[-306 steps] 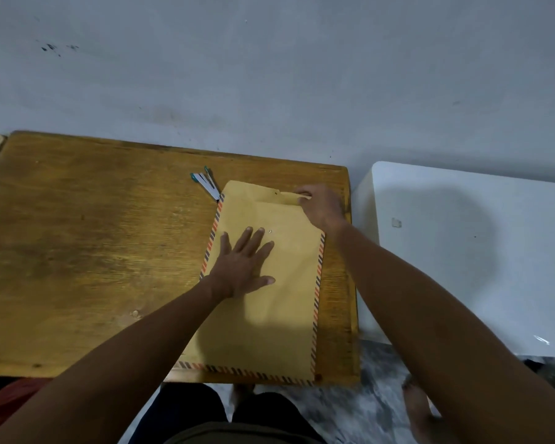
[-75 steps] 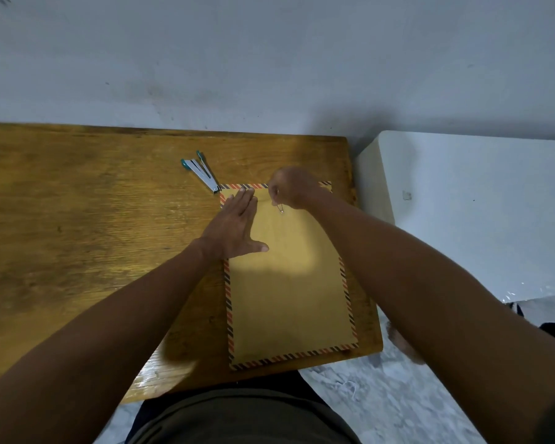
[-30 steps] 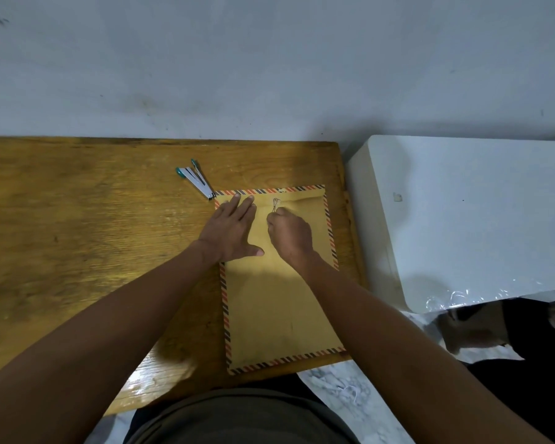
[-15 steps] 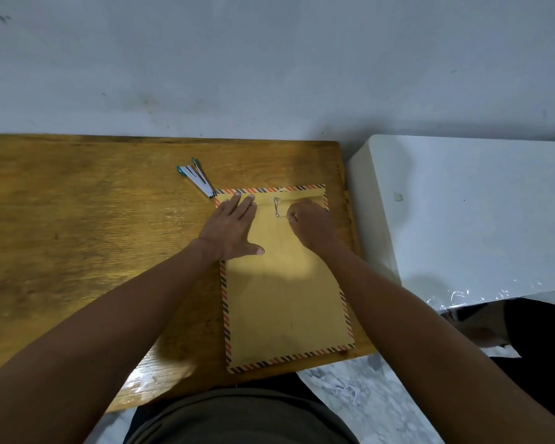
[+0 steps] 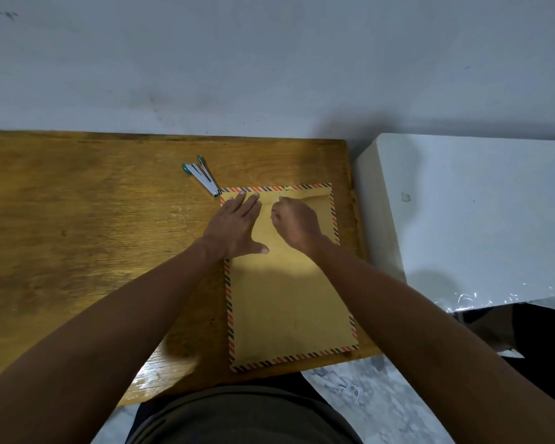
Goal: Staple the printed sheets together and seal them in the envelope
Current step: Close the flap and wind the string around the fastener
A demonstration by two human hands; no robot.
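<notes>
Head view: right hand [image 5: 297, 224] slid back left toward left hand [image 5: 236, 227].

Head camera looks steeply down, close over the wooden desk [image 5: 77, 235].

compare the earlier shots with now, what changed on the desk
The envelope went from flap open, ten seconds back, to flap folded down. The right hand left the far right corner for the flap's middle, fingers curled at the string closure. The left hand slid up to the top left corner, pressing flat. The stapler stayed put.
</notes>
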